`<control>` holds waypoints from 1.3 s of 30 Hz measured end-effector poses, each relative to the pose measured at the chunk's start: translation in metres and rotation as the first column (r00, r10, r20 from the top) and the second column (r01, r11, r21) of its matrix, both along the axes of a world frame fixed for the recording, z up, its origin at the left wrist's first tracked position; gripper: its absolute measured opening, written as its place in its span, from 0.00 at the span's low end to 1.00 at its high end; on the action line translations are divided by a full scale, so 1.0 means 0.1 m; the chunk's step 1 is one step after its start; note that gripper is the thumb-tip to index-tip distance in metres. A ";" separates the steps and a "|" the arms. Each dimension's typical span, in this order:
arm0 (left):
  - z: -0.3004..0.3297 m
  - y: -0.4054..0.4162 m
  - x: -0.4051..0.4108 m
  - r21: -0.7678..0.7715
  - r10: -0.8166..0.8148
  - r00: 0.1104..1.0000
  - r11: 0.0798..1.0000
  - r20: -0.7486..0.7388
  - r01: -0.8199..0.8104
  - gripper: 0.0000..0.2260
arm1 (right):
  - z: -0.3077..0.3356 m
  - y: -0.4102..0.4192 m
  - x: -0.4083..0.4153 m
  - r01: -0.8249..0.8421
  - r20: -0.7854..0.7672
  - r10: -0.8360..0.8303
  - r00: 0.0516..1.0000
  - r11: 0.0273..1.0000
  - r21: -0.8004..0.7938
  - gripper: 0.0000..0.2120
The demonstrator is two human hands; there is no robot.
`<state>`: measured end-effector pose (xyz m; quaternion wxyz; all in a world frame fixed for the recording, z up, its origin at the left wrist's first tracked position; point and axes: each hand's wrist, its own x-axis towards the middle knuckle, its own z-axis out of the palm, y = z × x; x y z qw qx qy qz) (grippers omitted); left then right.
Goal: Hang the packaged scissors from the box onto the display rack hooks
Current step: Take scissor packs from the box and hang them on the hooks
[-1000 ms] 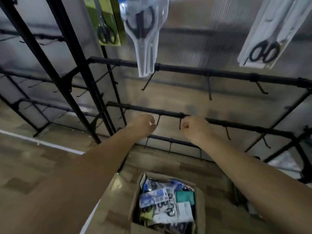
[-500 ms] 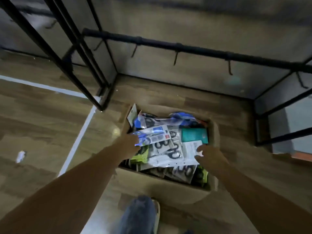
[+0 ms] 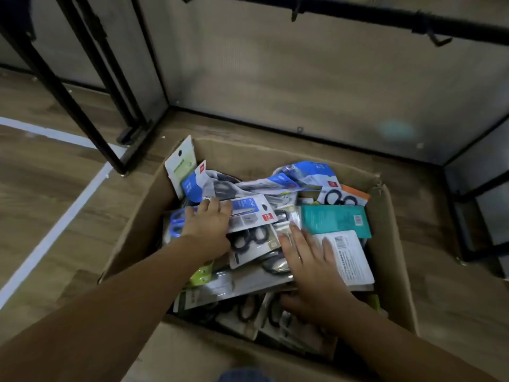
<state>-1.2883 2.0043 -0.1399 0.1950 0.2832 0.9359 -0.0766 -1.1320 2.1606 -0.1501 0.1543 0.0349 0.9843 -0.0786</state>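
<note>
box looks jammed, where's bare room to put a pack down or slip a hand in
Inside the cardboard box it is crowded: packs overlap wall to wall, with the left hand and right hand flat on top. Bare room is the wood floor left of the box up to the white line, and the strip between box and rack base.

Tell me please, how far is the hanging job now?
Nothing hung shows here: the black rack bar carries bare hooks. Both hands are in the brown cardboard box; the left hand lies on a blue-labelled scissors pack, the right hand on the pile. Many packs remain to hang.
</note>
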 end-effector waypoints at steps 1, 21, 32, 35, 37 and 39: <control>0.02 0.01 -0.01 -0.011 -0.005 1.000 1.000 0.010 0.005 0.34 | 0.01 0.01 -0.02 -0.008 0.012 0.008 1.000 1.000 0.000 0.51; 0.19 -0.10 0.01 0.117 0.224 0.958 0.962 0.178 -0.247 0.28 | 0.29 0.01 -0.50 0.605 0.674 -0.458 0.579 -0.313 -0.732 0.16; 0.22 -0.15 0.33 -0.205 0.478 0.861 0.872 0.172 -0.444 0.49 | 0.31 -0.16 -0.60 0.592 0.746 -0.330 0.578 -0.460 -0.662 0.06; 0.19 -0.24 0.30 -0.188 0.487 0.855 0.870 0.177 -0.456 0.53 | 0.36 -0.13 -0.55 0.591 0.688 -0.443 0.575 -0.356 -0.724 0.24; 0.18 -0.32 0.27 -0.104 0.480 0.865 0.877 0.147 -0.469 0.51 | 0.38 -0.11 -0.49 0.568 0.627 -0.523 0.577 -0.294 -0.769 0.25; 0.25 -0.43 0.25 -0.025 0.511 0.844 0.858 0.162 -0.514 0.49 | 0.38 -0.09 -0.39 0.540 0.575 -0.574 0.583 -0.255 -0.802 0.13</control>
